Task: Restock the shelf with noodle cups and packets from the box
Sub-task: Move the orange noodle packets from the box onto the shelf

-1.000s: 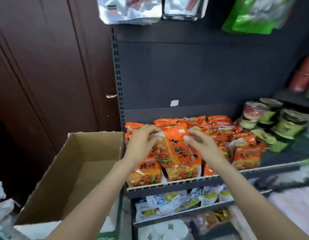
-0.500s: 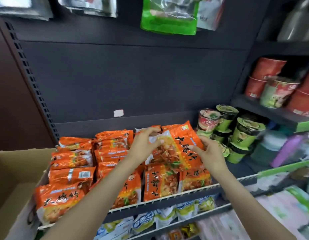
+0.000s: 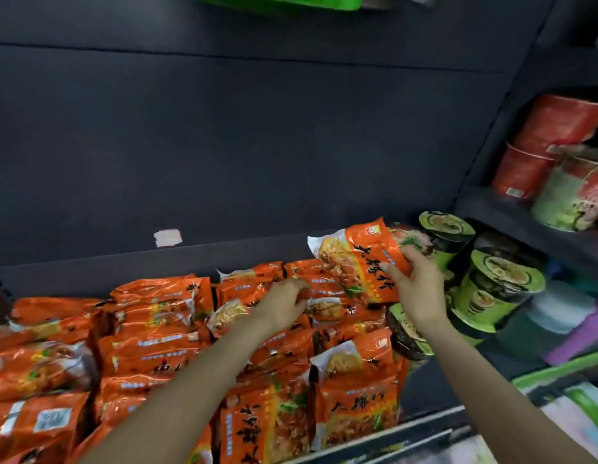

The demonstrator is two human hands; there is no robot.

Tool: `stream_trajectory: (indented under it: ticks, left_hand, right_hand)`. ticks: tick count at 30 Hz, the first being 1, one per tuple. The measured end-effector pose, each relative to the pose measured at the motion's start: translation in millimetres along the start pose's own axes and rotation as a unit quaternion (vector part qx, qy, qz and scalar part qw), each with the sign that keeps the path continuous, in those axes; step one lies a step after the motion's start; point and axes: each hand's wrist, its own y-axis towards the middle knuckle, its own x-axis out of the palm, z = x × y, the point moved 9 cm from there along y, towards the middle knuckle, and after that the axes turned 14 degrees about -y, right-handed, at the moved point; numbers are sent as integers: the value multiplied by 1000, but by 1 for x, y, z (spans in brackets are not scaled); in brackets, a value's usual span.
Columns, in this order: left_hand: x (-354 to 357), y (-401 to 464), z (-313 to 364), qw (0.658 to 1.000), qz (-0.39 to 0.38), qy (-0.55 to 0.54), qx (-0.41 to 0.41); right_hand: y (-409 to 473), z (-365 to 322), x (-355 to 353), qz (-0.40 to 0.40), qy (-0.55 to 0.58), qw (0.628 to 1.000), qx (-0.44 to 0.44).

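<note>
My right hand (image 3: 416, 289) grips an orange noodle packet (image 3: 356, 259) by its right edge and holds it tilted above the back right of the shelf, next to the green noodle cups (image 3: 495, 283). My left hand (image 3: 284, 303) rests on the stacked orange packets (image 3: 163, 329) in the middle of the shelf, fingers bent down onto them. Whether it grips one I cannot tell. Orange packets fill the dark shelf (image 3: 431, 426) in several rows. The box is out of view.
Red and green noodle bowls (image 3: 555, 162) stand on a higher shelf at the right. A dark back panel (image 3: 224, 145) with a white sticker (image 3: 167, 237) rises behind the packets. Pale and purple items (image 3: 565, 326) lie at the far right.
The view has swung right and closer, and the box has left the frame. My left hand let go of the packet and dropped onto the stack. My right hand carried the packet right, toward the cups.
</note>
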Motion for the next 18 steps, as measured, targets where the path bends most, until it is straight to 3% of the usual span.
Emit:
stream_trajectory:
  ticks: [8, 14, 18]
  left_hand:
    - [37, 21, -17, 991, -86, 78, -68]
    - [35, 13, 0, 993, -82, 78, -35]
    - [31, 2, 9, 993, -70, 96, -7]
  right_hand:
    - [27, 6, 17, -65, -16, 997, -44]
    - [34, -13, 25, -95, -29, 985, -138]
    - [34, -13, 49, -168, -71, 968, -173]
